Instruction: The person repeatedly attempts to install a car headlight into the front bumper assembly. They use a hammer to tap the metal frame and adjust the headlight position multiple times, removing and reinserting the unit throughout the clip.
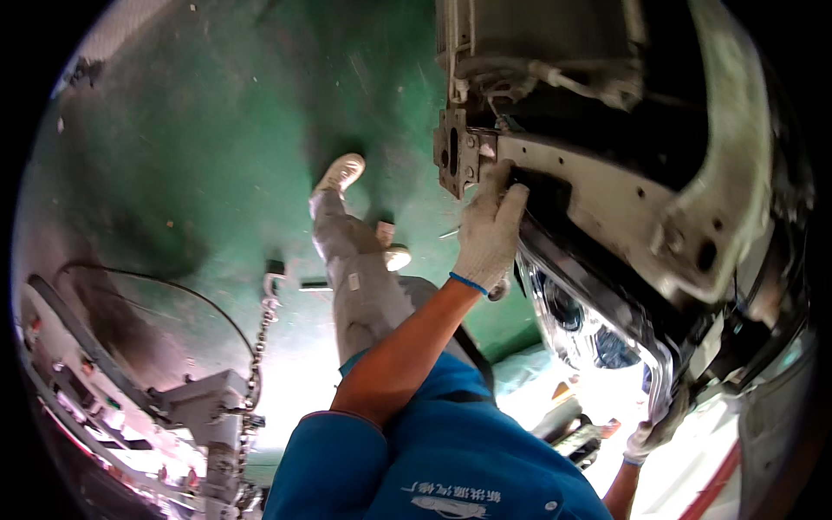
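Note:
A car headlight (pixel 568 308) with a clear lens and black housing sits tilted along the pale metal front frame (pixel 607 191) of a car. My left hand (pixel 490 227), in a white knit glove with a blue cuff, is closed on its upper inner end, close to a bolted bracket (pixel 452 154). A small rounded metal thing (pixel 498 290) shows beside that wrist; its kind is unclear. Lower right, my gloved right hand (pixel 656 431) grips the headlight's outer end, its fingers partly hidden behind the edge.
A radiator (pixel 546 35) hangs at the top of the car front. At lower left stand a metal frame machine (pixel 204 403) and a hanging chain with a hook (pixel 267 303). A dark cable (pixel 182 288) curves over the green floor (pixel 217 130). A short bar (pixel 314 287) lies near my feet.

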Demonstrator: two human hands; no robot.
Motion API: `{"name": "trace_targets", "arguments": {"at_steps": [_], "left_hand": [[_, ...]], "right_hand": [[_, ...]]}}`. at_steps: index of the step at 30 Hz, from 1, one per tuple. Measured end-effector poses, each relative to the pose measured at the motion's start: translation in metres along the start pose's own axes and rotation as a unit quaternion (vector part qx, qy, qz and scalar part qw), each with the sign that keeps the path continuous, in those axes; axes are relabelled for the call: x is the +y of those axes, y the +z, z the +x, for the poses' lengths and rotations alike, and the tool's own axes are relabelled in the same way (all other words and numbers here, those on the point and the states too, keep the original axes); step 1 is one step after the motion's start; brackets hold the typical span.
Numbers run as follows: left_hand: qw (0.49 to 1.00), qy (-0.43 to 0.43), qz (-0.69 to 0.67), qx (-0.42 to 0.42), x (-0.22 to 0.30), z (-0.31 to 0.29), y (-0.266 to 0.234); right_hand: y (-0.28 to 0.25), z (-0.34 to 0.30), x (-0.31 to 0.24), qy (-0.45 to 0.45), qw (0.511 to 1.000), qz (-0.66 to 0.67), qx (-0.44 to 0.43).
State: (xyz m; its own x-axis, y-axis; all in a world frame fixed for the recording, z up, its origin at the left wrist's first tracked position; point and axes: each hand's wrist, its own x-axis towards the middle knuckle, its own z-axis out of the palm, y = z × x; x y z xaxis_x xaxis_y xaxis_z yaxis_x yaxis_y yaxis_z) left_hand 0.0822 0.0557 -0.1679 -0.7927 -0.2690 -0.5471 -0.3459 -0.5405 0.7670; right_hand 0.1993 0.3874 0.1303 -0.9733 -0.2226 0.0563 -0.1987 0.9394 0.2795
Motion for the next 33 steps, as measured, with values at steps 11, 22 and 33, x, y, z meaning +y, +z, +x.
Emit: {"name": "trace_targets", "arguments": {"at_steps": [11,22,33], "left_hand": [[0.984,0.119,0.019,-0.134,-0.027,0.026,-0.008],[0.925,0.29,0.207,-0.131,-0.038,0.037,-0.007],[0.924,0.276,0.223,-0.142,-0.04,0.035,-0.007]], "right_hand": [[-0.014,-0.038,0.042,0.035,0.998,-0.037,0.02],[-0.033,-0.075,0.086,0.081,0.996,-0.039,-0.004],[-0.021,-0.054,0.049,0.061,0.996,-0.067,0.028]]}}
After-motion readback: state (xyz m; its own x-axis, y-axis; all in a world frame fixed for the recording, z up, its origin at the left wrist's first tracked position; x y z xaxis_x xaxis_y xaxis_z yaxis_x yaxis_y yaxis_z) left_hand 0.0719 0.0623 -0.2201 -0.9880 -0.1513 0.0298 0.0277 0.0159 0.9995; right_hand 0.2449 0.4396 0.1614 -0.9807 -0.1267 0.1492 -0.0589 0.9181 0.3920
